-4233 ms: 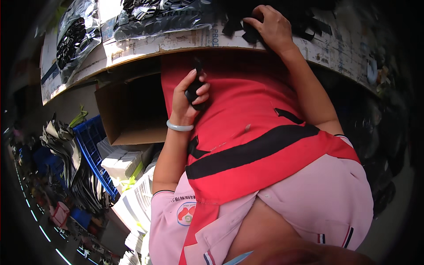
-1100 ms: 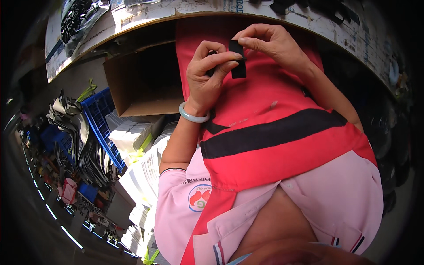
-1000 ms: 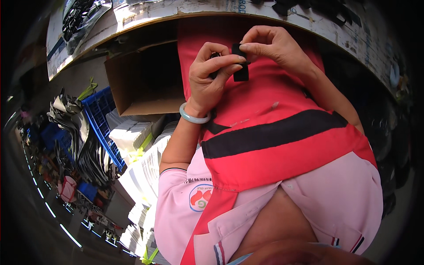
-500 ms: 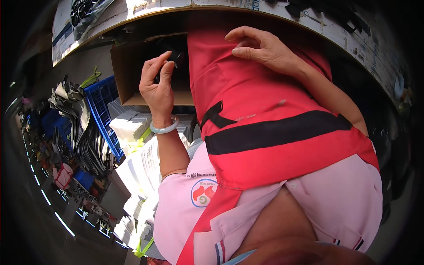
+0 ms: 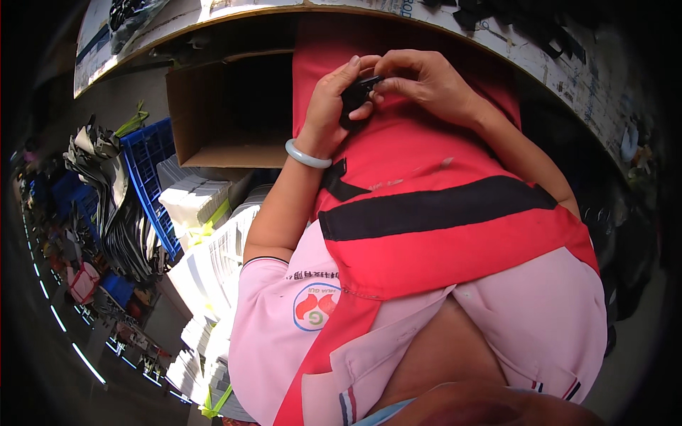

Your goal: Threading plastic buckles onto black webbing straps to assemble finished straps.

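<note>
Over my lap, my two hands meet at a small black piece that looks soft; its exact kind cannot be made out. My left hand, with a pale bangle on the wrist, is closed around it. From the other side my right hand pinches an edge of the same piece between thumb and fingers. Behind both hands lies the red apron that I wear. Part of the piece is hidden by my left fingers.
Beside my left arm is an open cardboard box, dark inside. Bundled white sheets, a blue crate and a stack of dark strips stand farther left. A worn tabletop curves across the far side, bearing black pieces.
My left hand has come right, away from the cardboard box, bringing the black piece to my right hand. The right fingers, apart and bent before, now pinch its edge.
</note>
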Demonstrator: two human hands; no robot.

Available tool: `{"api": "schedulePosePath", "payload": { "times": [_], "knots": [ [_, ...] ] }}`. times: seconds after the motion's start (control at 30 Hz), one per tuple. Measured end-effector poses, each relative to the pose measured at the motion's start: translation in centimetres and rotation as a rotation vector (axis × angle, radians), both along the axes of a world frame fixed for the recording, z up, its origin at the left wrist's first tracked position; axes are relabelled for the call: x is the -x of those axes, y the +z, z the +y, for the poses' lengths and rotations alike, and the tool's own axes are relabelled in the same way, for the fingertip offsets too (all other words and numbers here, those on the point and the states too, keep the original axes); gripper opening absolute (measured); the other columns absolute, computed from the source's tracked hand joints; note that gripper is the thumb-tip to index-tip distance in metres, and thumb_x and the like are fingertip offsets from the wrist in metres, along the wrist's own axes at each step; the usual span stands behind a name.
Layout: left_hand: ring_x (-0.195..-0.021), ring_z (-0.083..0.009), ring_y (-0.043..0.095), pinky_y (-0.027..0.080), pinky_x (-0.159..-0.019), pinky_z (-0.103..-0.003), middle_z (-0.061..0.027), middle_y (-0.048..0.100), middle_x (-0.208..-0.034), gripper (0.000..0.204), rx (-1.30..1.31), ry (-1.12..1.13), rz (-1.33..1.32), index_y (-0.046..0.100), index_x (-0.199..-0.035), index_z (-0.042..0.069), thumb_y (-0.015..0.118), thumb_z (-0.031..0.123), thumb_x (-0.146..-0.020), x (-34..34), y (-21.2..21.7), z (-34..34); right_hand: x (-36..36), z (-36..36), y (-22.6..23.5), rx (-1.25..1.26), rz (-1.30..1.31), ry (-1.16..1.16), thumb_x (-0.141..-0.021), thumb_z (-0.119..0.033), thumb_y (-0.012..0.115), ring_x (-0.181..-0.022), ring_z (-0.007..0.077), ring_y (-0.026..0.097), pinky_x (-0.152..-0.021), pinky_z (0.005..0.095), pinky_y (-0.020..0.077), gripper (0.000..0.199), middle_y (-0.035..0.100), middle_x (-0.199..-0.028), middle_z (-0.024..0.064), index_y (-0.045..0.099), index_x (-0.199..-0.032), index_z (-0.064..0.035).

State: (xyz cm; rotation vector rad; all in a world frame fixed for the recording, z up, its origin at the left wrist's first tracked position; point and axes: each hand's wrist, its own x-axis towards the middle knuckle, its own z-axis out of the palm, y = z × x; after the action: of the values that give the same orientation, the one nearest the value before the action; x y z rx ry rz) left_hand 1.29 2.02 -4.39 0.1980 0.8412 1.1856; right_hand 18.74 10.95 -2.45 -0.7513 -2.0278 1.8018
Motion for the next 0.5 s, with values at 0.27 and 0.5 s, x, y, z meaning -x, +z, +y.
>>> {"api": "schedulePosePath", "payload": {
  "times": [0.27, 0.5],
  "knots": [
    [-0.055, -0.0022, 0.045, 0.031, -0.047, -0.019, 0.0058, 0.054, -0.064, 0.017, -0.233, -0.153, 0.752, 0.070, -0.096, 0.001, 0.066, 0.016, -0.091, -0.5, -0.6, 0.0, -1.4, 1.1, 0.3, 0.306, -0.215, -0.046, -0.092, -0.026, 0.063, -0.058, 0.0079, 0.056, -0.053, 0.0229, 0.0456, 0.026, 0.059, -0.070, 0.0018, 0.064, -0.096, 0.0001],
    [-0.076, -0.0173, 0.054, 0.046, -0.056, -0.026, -0.0052, 0.054, -0.082, 0.022, 0.108, 0.057, -0.569, 0.059, -0.097, 0.005, 0.052, 0.027, -0.098, 0.9, -1.5, 1.6, -5.3, 5.6, 1.6, -0.563, -0.189, -0.381, -0.089, -0.011, 0.065, -0.077, 0.0163, 0.063, -0.068, 0.0257, 0.0498, 0.013, 0.065, -0.089, 0.0077, 0.066, -0.095, -0.0006]
  ]
}}
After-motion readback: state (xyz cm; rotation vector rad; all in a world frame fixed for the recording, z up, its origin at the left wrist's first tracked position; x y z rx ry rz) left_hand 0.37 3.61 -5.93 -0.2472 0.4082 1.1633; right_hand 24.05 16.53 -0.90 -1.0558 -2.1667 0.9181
